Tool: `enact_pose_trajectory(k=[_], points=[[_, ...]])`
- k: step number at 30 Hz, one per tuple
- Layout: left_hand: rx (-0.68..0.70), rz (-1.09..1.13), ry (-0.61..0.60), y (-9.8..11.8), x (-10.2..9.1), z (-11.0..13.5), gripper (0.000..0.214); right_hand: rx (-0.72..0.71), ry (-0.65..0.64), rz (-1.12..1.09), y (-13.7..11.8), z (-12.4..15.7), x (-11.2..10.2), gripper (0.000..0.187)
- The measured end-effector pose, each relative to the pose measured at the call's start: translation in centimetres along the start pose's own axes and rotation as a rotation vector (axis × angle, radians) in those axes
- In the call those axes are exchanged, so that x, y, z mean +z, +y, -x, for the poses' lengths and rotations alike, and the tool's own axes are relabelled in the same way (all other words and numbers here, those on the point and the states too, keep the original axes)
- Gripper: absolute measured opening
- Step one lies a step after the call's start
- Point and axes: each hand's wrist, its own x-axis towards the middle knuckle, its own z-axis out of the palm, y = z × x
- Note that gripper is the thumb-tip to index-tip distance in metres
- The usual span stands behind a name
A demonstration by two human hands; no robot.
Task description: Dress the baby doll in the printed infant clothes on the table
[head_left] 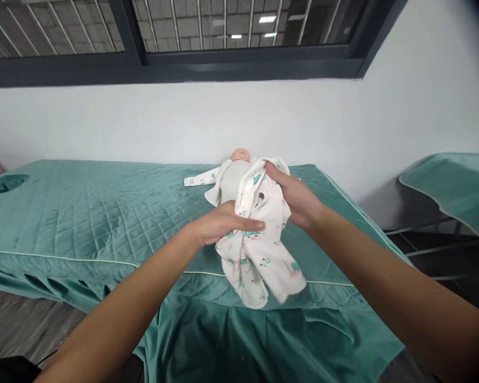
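Observation:
A baby doll lies on its back on the bed, its head [240, 155] toward the wall, most of its body hidden by cloth. Over its lower part I hold a white baby romper [265, 255] printed with small green and pink figures; its two legs hang over the bed's front edge. A patterned sleeve [201, 179] stretches out to the left of the doll. My left hand [227, 222] is closed on the romper's middle, thumb on top. My right hand [295, 197] pinches the romper's upper right edge, where the fabric is bunched.
The bed [104, 213] has a green quilted cover with a pleated skirt and a face hole [6, 183] at the far left. Behind it are a white wall [183, 119] and a dark-framed barred window [239, 64]. Another green-covered surface [459, 186] stands at right.

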Motion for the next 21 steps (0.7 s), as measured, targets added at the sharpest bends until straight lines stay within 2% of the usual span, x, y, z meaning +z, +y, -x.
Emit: enact_pose_trajectory(k=[3,6,10,12,14,17,19,21], points=[[0.1,0.071,0.071,0.2,-0.5,-0.3,0.052,0.091,-0.046,0.056,0.6,0.5,0.0,0.04],[0.162,0.142,0.129,0.6,-1.1,-1.0,0.048,0.119,-0.062,0.141,1.7,1.0,-0.2,0.041],[0.166,0.174,0.174,0.7,-1.6,-1.5,0.043,0.202,-0.264,0.192,2.7,1.7,-0.7,0.045],[0.14,0.148,0.158,0.3,-1.7,-1.3,0.043,0.208,-0.301,0.22,2.8,1.9,-0.9,0.047],[0.108,0.125,0.138,-0.3,-1.8,-1.0,0.046,0.172,-0.23,0.201,2.6,1.8,-1.0,0.047],[0.01,0.075,0.08,-1.3,-2.0,-0.6,0.05,0.074,-0.077,0.058,2.2,1.3,-1.1,0.041],[-0.046,0.04,0.03,-1.6,-2.1,-0.5,0.053,0.028,-0.03,-0.026,1.8,1.0,-1.0,0.037],[-0.018,0.067,0.04,-1.6,-2.2,-0.8,0.054,0.01,-0.012,-0.061,1.7,1.0,-0.8,0.035]])
